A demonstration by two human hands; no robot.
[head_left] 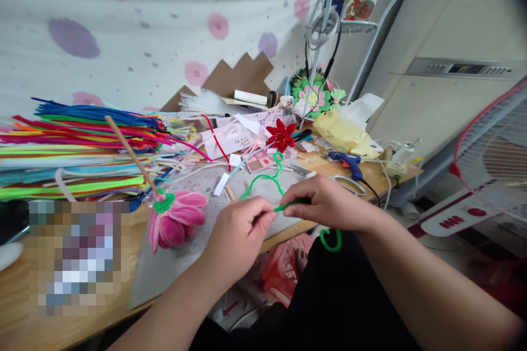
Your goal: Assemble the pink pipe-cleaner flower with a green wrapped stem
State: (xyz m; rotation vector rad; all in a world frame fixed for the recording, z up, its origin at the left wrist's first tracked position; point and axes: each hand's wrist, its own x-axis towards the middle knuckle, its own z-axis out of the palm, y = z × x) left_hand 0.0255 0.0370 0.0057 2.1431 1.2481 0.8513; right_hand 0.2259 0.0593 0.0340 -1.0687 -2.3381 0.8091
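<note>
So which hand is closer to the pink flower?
Left. The left hand is just to the right of the pink flower; the right hand is farther right, past the left one.

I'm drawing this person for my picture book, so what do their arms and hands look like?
The left grip and right grip are human hands, five-fingered and gloveless. The left forearm and right forearm are bare, with no sleeves, watch or bracelet showing. I see no rings, but some fingers are hidden.

White hanging with pink and purple spots (164, 22), wooden table (24, 312), pale appliance (448, 22)
</note>
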